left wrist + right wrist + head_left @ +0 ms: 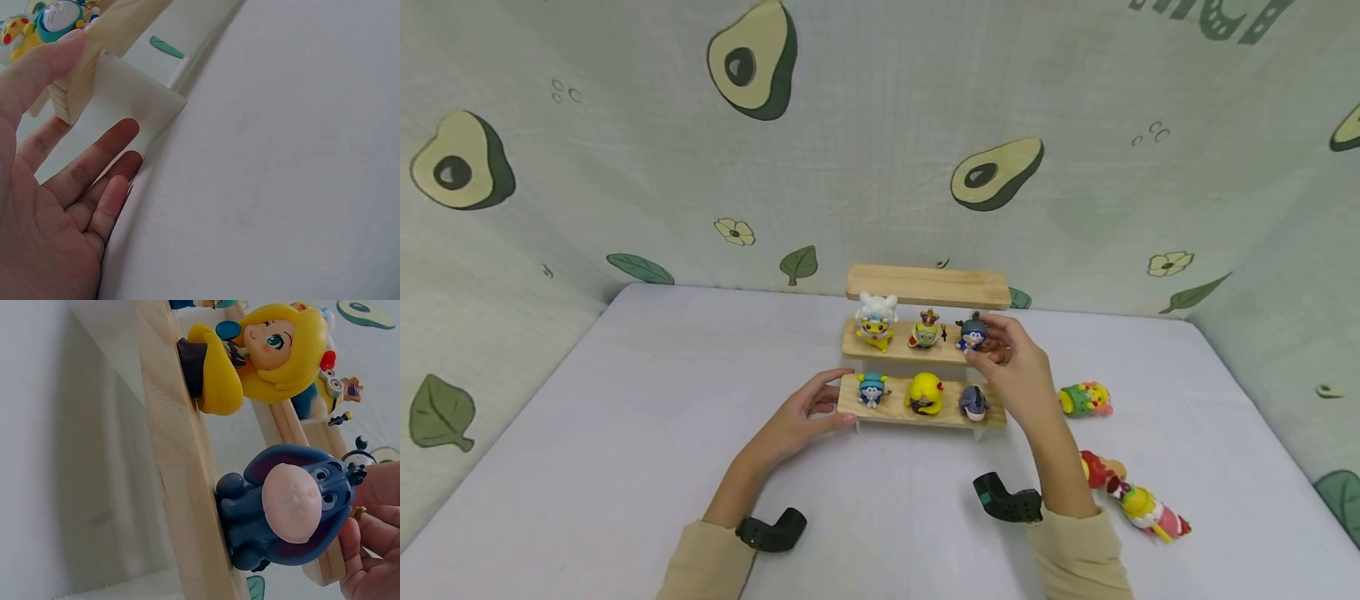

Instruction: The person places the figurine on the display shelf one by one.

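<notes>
A three-tier wooden display shelf (928, 286) stands on the table. My left hand (808, 412) grips the left end of its lowest board, thumb along the front edge and the other fingers behind and below. At the right end of the middle board, my right hand (1022, 367) holds a small figurine with a dark hat (973, 333) between thumb and fingers. Beside it stand a crowned minion figurine (927, 331) and a yellow figurine in a white hood (876, 322). The lowest board carries a blue-capped figurine (872, 390), a yellow-haired girl figurine (275, 356) and a blue donkey figurine (294, 503).
Right of the shelf, a green-clothed figurine (1084, 400) lies on the white table. Nearer, by the right forearm, lie a red figurine (1097, 471) and a yellow and pink figurine (1150, 510). An avocado-print cloth (880, 167) hangs behind the table.
</notes>
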The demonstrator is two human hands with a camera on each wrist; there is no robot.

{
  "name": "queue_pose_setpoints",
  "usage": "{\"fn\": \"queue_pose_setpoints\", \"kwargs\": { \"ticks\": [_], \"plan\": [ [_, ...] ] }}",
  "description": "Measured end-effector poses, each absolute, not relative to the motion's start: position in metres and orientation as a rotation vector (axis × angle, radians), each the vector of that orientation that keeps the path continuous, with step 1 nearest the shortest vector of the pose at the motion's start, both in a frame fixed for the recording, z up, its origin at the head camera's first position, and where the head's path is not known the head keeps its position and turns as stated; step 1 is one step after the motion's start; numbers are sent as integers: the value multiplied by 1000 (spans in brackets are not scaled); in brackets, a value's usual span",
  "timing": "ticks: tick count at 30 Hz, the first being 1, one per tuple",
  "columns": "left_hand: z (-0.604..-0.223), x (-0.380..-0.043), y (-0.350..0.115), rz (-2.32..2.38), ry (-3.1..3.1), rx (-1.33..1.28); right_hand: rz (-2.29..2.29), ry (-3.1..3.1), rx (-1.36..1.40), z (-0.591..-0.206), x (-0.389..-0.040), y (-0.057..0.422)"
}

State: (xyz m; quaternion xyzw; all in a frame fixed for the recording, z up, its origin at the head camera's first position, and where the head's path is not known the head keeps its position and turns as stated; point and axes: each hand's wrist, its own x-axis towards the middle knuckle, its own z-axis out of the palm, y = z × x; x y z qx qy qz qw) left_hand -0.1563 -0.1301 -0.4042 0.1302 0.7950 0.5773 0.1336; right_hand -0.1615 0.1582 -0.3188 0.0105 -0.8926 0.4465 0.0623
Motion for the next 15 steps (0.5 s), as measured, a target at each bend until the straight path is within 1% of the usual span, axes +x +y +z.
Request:
{"fn": "queue_pose_setpoints", "kwargs": {
  "ticks": [15],
  "plan": [
    [-405,-157,-130,1660,2301,376,1265,-2659,75,-321,-162,155]
  ]
}}
